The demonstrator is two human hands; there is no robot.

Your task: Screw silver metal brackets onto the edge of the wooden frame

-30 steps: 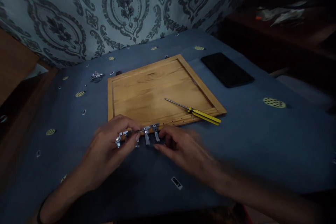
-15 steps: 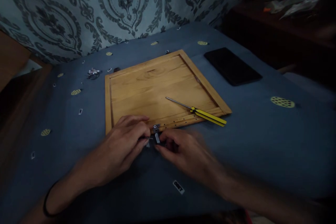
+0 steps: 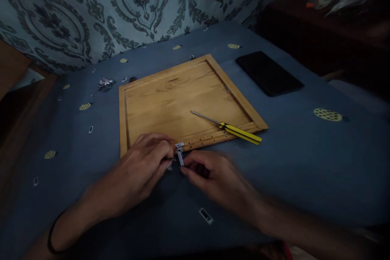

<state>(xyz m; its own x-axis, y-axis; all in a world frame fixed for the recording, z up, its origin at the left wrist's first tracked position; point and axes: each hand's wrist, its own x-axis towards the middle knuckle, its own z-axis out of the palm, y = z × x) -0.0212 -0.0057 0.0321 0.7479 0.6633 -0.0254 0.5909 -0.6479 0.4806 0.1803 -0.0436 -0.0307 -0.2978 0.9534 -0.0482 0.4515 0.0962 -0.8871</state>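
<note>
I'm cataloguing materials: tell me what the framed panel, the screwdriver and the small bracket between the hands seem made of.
Framed panel: wood, probably varnished, given its brown grain and soft sheen.
Screwdriver: shaft likely steel, grey and slightly shiny; handle probably plastic, going by its flat yellow color.
Small bracket: metal, perhaps plated, from its silvery glint; which metal is unclear.

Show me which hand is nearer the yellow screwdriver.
The right hand: it is on the same side of the metal bracket as the screwdriver; the left hand is opposite, farther away.
</note>
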